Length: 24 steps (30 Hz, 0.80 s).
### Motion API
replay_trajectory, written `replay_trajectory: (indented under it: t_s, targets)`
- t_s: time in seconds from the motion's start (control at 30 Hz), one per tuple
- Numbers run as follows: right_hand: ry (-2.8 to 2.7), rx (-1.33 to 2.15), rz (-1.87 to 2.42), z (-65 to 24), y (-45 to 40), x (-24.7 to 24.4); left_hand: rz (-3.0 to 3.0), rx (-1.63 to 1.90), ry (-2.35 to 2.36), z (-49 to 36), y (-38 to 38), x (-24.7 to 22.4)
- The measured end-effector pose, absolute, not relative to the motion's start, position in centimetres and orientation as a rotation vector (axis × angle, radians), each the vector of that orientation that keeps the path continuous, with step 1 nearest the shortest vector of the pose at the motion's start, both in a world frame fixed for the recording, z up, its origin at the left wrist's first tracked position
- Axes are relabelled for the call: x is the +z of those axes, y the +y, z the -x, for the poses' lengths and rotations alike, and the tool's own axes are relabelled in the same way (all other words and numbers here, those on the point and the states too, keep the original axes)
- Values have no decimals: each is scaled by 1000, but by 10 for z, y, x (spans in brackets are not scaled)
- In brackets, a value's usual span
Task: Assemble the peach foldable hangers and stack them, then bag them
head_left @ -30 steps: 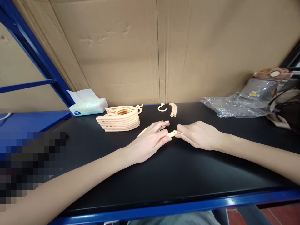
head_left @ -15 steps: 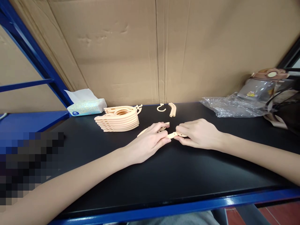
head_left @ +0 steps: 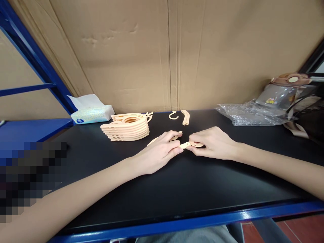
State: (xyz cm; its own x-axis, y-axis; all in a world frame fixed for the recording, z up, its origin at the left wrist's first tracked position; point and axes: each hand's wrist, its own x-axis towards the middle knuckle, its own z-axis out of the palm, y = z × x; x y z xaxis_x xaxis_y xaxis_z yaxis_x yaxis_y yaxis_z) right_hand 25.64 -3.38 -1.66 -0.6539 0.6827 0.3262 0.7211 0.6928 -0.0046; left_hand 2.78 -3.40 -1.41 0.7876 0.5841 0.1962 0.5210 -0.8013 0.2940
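Note:
Over the black tabletop [head_left: 177, 189], my left hand [head_left: 158, 152] pinches a small peach plastic piece [head_left: 185, 145] from the left. My right hand [head_left: 214, 143] has its thumb and fingers closed on the same joined piece, whose curved end shows under the palm. More peach plastic shows beneath and behind my left fingers, partly hidden. Behind my hands lie a loose hook [head_left: 173, 115] and two short curved arms [head_left: 185, 117]. A stack of peach hangers [head_left: 125, 130] sits to the left of my left hand.
At the back left is a tissue pack [head_left: 92, 114]. Crinkled clear plastic [head_left: 250, 114] lies at the back right, beside a bottle with a brown lid [head_left: 291, 79] and a dark bag [head_left: 308, 116]. A cardboard wall [head_left: 126, 57] stands behind. The table has a blue front edge [head_left: 202, 219].
My right fingers have shifted slightly, and more of the piece's curved end shows under the right palm. My left hand keeps nearly the same grip. The view has moved slightly.

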Motion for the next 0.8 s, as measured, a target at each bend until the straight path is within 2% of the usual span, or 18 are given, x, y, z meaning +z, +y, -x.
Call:
replay_trajectory:
  t_s: [0.23, 0.5, 0.8]
  targets:
    - [-2681, -244, 1041, -258, -32, -16, -2726, 445, 828, -28, -33, -15]
    - [-2734, 234, 1015, -267, -31, -2, -2491, 507, 1040, -18, -20, -11]
    - [-2787, 468, 780, -265, -38, 7, -2456, 582, 1062, -17, -11, -21]
